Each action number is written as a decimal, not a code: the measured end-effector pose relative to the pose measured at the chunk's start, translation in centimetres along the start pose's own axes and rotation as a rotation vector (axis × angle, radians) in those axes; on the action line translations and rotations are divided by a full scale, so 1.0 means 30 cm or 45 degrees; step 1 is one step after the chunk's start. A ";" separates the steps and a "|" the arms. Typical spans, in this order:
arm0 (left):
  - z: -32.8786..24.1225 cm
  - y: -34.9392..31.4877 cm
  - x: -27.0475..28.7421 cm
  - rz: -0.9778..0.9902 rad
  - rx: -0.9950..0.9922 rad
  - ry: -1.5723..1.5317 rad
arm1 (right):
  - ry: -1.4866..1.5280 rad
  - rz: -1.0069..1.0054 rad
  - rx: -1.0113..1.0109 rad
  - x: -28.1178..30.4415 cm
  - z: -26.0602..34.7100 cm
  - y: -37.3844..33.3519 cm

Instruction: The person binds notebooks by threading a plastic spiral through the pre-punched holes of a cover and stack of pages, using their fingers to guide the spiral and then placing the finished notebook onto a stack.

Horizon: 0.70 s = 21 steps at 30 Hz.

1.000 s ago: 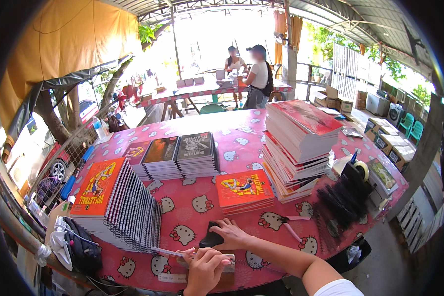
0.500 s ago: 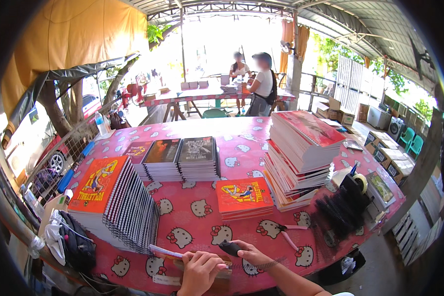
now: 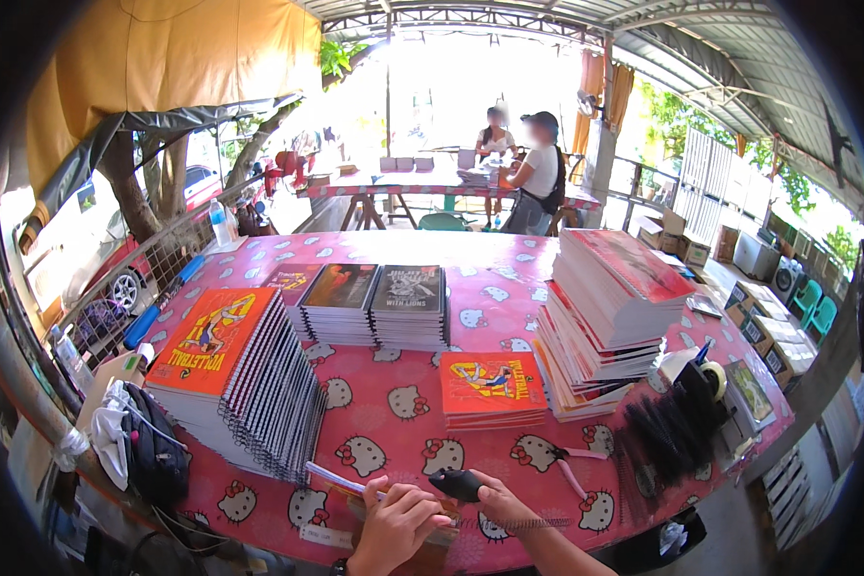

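Note:
At the table's near edge, my left hand (image 3: 403,523) is closed on a thin notebook (image 3: 334,478), seen nearly edge-on and largely hidden by the fingers. My right hand (image 3: 497,501) grips a rounded black tool (image 3: 454,484) just to the right; its exact kind does not show. A dark spiral coil (image 3: 540,524) runs from beside my left hand, under my right wrist, out to the right. Farther off are a short stack of orange-covered books (image 3: 492,384) and, to the left, a tall stack of orange spiral notebooks (image 3: 206,336).
Cutters with pink handles (image 3: 573,470) lie right of my hands, near a heap of black coils (image 3: 664,437) and a tape roll (image 3: 712,379). A tall stack of unbound books (image 3: 624,274) stands behind. Two people are at a far table (image 3: 355,190).
The whole view has shifted, so the table's contents sit farther right in the picture. More of the black tool shows in my right hand. Both hands keep their hold.

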<state>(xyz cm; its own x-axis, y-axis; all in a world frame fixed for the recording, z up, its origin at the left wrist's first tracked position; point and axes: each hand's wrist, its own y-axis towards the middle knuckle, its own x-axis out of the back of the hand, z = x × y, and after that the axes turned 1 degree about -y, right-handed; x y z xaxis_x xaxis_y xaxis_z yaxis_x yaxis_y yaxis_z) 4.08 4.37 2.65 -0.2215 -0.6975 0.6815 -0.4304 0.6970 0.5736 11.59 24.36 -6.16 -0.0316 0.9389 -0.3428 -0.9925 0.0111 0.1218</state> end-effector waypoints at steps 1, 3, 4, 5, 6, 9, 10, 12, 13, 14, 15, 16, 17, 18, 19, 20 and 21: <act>-0.003 -0.003 -0.001 -0.002 0.006 -0.004 | -0.002 0.001 -0.007 -0.002 0.010 -0.004; -0.013 0.007 0.025 -0.151 0.064 0.036 | -0.119 -0.018 -0.008 -0.009 0.040 -0.004; -0.005 0.003 0.030 -0.201 0.086 0.048 | -0.119 -0.014 -0.014 -0.011 0.061 -0.010; 0.040 -0.020 0.039 -0.201 0.091 0.131 | -0.110 -0.007 0.031 -0.017 0.090 -0.019; 0.063 -0.030 0.050 -0.198 0.099 0.219 | -0.096 0.004 0.073 -0.031 0.125 -0.019; 0.052 -0.035 0.024 -0.212 0.096 0.238 | -0.168 0.344 0.232 -0.112 0.288 -0.030; 0.047 -0.035 0.017 -0.225 0.069 0.215 | -0.158 0.345 0.222 -0.091 0.298 -0.012; 0.037 -0.022 0.016 -0.213 0.086 0.210 | -1.178 0.019 -0.035 -0.031 0.299 0.017; 0.033 -0.021 0.015 -0.205 0.100 0.213 | -1.120 -0.074 0.036 -0.027 0.288 0.007; 0.034 -0.023 0.017 -0.218 0.098 0.214 | -1.129 -0.069 0.042 -0.040 0.305 0.004; 0.036 -0.029 0.019 -0.196 0.109 0.209 | -0.682 0.139 0.089 -0.065 0.329 -0.005; 0.037 -0.032 0.021 -0.174 0.120 0.203 | -0.231 0.340 0.128 -0.081 0.345 -0.004; 0.034 -0.032 0.023 -0.160 0.126 0.204 | -0.586 0.300 0.060 -0.078 0.325 0.009; 0.029 -0.026 0.028 -0.187 0.130 0.199 | -0.572 0.296 0.055 -0.072 0.321 0.018; 0.025 -0.026 0.032 -0.214 0.135 0.193 | -0.851 0.155 -0.044 -0.066 0.322 0.029; 0.023 -0.026 0.038 -0.225 0.126 0.192 | -1.153 0.011 -0.130 -0.061 0.340 0.042; 0.024 -0.032 0.044 -0.231 0.161 0.185 | -0.728 0.170 0.059 -0.049 0.339 0.024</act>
<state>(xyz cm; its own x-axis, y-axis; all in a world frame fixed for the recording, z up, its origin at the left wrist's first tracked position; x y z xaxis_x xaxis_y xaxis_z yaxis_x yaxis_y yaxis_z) 3.58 2.65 2.68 -0.0065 -0.7717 0.6360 -0.5597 0.5299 0.6372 12.13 26.48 3.91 -0.0744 0.9695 0.2337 -0.9777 -0.1171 0.1745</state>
